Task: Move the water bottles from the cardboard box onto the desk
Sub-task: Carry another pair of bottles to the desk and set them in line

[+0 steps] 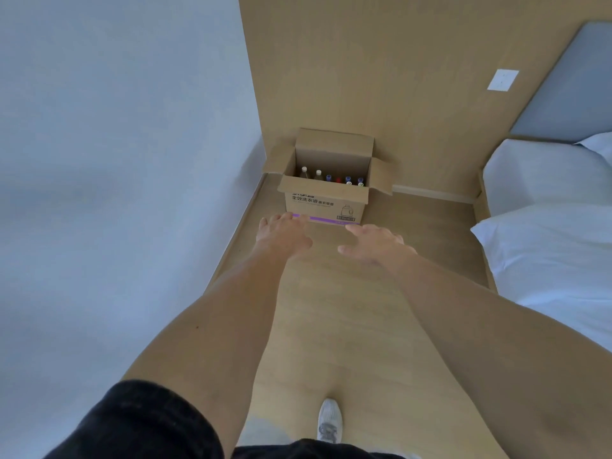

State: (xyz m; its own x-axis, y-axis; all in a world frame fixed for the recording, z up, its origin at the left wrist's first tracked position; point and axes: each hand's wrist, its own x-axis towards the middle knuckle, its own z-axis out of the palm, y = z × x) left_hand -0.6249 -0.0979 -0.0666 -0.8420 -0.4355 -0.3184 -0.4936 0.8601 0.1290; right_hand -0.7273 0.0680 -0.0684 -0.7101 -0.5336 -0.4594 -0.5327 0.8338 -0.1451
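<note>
Beyond the outstretched hands, on the wooden floor against the panel wall, the cardboard box (326, 203) is seen with its flaps folded out. To the left, the left hand (284, 235) is held out with fingers spread and nothing gripped, its fingertips lying over the box's lower edge in this view; whether contact is made cannot be told. Ahead of both hands, the water bottles (332, 178) are seen standing upright inside the box, only caps and necks visible. To the right, the right hand (376, 244) is likewise extended with relaxed fingers, empty, just short of the box. No table is visible. For the reach to be done well, the hands should be carried over the near wall and lowered straight down, so that one bottle is taken by the neck without its neighbours being toppled. Further right, a bed (549, 253) is seen.
</note>
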